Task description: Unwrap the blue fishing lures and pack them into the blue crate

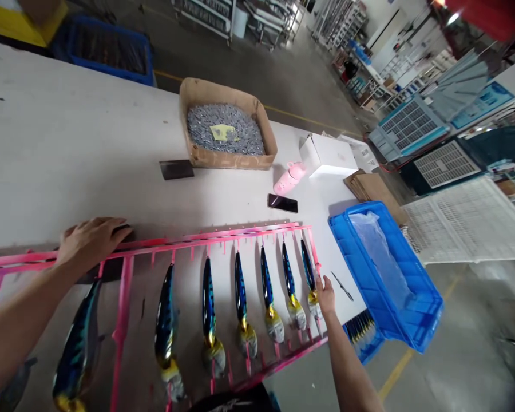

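Note:
A long pink rack lies across the white table, holding several blue-and-gold fishing lures in a row. Their lower ends are covered in something silvery grey. At the rack's upper bar on the left, my left hand is closed over the bar, palm down. A dark flat piece shows beneath its fingers. My right hand grips the rack's right end bar, beside the last lure. Right of that hand lies a thin dark tool, perhaps tweezers or a small knife.
A cardboard box of small grey pieces stands at the back. Near it are a dark card, pink bottle, phone and white box. A blue bin with plastic lining is at right; a smaller blue tray holds more lures.

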`<state>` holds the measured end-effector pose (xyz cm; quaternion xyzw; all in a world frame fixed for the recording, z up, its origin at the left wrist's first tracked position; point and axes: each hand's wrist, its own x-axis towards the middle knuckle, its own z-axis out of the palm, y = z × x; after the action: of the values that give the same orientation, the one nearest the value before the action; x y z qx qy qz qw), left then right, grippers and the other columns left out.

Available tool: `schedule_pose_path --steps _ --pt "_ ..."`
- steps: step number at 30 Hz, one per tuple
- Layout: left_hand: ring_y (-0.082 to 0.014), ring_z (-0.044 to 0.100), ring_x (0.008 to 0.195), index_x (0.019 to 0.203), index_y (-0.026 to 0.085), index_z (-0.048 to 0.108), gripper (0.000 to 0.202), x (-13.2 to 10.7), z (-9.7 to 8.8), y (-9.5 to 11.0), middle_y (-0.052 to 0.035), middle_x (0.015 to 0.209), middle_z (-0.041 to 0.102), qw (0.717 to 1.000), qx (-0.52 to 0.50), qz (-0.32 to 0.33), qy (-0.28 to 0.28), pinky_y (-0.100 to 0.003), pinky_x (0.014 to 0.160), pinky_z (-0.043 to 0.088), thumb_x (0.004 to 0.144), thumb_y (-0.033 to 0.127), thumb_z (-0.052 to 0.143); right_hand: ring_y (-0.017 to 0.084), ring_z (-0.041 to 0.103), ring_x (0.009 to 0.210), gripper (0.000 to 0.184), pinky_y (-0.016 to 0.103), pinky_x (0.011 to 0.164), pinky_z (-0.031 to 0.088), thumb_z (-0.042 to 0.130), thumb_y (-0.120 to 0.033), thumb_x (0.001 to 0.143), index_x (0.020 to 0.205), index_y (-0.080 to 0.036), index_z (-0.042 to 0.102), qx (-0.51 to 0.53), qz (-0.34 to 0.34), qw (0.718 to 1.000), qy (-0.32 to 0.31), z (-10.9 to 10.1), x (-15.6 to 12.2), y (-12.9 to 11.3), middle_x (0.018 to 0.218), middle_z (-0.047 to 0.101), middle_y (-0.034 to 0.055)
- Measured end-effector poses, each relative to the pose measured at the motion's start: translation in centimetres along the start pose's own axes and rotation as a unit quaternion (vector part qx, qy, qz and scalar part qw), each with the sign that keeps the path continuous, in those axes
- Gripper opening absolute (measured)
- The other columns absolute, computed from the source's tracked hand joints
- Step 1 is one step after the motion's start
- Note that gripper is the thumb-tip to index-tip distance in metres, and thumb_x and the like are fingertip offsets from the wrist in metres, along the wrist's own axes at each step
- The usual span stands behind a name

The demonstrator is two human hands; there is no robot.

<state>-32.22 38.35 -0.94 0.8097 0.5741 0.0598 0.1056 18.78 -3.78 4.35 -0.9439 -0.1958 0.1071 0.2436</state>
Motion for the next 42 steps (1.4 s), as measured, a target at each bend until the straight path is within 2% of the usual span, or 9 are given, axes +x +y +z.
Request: schedule_pose_path --steps 5,9,13,17,24,31,34,37,42 --pt "-0.0273 0.050 0.120 0.129 0.012 0.055 0.041 -3.1 -1.1 13.5 -0.0136 0.136 0.055 0.989 -0.087 0.115 -0.046 -0.042 0.102 0.031 0.098 0.034 0.041 0.031 0.053 0.126 0.066 0.040 0.106 0.039 0.051 -0.053 0.085 0.136 -0.012 0.050 0.009 -0.082 0.995 -0.054 0.6 -1.1 -0.9 0.136 0.058 0.0158" --pt "-0.0256 0.044 0.129 0.133 0.021 0.054 0.043 -3.9 0.3 26.0 -0.0093 0.139 0.054 0.973 -0.111 0.191 -0.059 -0.038 0.108 0.027 0.094 0.040 0.050 0.032 0.062 0.115 0.070 0.041 0.098 0.046 0.062 -0.044 0.077 0.138 -0.013 0.047 -0.011 -0.099 0.989 -0.111 0.8 -0.1 -0.4 0.126 0.065 0.0152" --pt "-0.0311 0.046 0.126 0.129 0.021 0.058 0.043 -2.1 2.5 33.3 -0.0130 0.133 0.058 0.982 -0.111 0.147 -0.043 -0.047 0.105 0.026 0.094 0.043 0.047 0.028 0.063 0.114 0.070 0.038 0.098 0.048 0.061 -0.040 0.080 0.142 -0.014 0.042 -0.032 -0.120 0.981 -0.151 1.0 1.3 0.1 0.126 0.065 0.0134" --pt "-0.0338 0.051 0.115 0.121 0.024 0.064 0.044 -1.1 3.9 35.3 -0.0119 0.111 0.069 0.991 -0.090 0.095 -0.040 -0.048 0.098 0.030 0.093 0.051 0.042 0.027 0.065 0.112 0.065 0.037 0.093 0.051 0.048 -0.045 0.090 0.145 -0.013 0.036 -0.038 -0.126 0.978 -0.159 1.9 1.1 -0.1 0.126 0.065 0.0132" --pt "-0.0323 0.049 0.120 0.126 0.027 0.061 0.047 -1.4 4.4 35.6 -0.0107 0.121 0.065 0.994 -0.051 0.083 -0.042 -0.047 0.101 0.028 0.092 0.053 0.041 0.032 0.064 0.112 0.061 0.041 0.093 0.050 0.050 -0.028 0.086 0.144 -0.011 0.040 -0.031 -0.136 0.973 -0.182 3.2 0.7 -0.9 0.127 0.064 0.0166" --pt "-0.0363 0.030 0.140 0.140 0.024 0.049 0.058 -2.5 3.0 36.5 -0.0142 0.146 0.047 0.993 -0.055 0.081 -0.069 -0.056 0.111 0.019 0.090 0.052 0.051 0.023 0.067 0.105 0.060 0.030 0.090 0.051 0.052 -0.020 0.078 0.138 -0.016 0.048 0.026 -0.203 0.937 -0.282 -3.8 -0.1 1.2 0.117 0.070 0.0078" --pt "-0.0350 0.027 0.142 0.140 0.020 0.047 0.056 -7.4 1.9 38.5 -0.0152 0.151 0.039 0.990 -0.105 0.082 -0.047 -0.055 0.113 0.020 0.091 0.046 0.052 0.021 0.066 0.105 0.055 0.035 0.104 0.040 0.054 -0.010 0.068 0.121 -0.024 0.061 0.004 -0.355 0.852 -0.386 -7.4 -2.7 1.9 0.111 0.072 0.0022" --pt "-0.0262 0.049 0.128 0.135 0.021 0.052 0.048 -15.4 0.3 40.4 -0.0102 0.139 0.055 0.942 -0.268 0.151 -0.131 -0.041 0.109 0.036 0.090 0.038 0.050 0.023 0.068 0.089 0.031 0.046 0.107 0.032 0.055 -0.008 0.066 0.090 -0.024 0.068 -0.108 -0.466 0.745 -0.464 -8.9 -4.8 2.4 0.086 0.074 0.0018" --pt "-0.0281 0.066 0.103 0.126 0.025 0.059 0.055 -28.3 -3.2 41.9 -0.0057 0.118 0.069 0.868 -0.319 0.138 -0.355 -0.033 0.087 0.050 0.075 0.043 0.066 0.024 0.067 0.087 0.021 0.048 0.103 0.034 0.060 -0.011 0.068 0.086 -0.021 0.065 -0.145 -0.511 0.718 -0.449 -8.1 -6.4 -0.1 0.084 0.073 0.0044"
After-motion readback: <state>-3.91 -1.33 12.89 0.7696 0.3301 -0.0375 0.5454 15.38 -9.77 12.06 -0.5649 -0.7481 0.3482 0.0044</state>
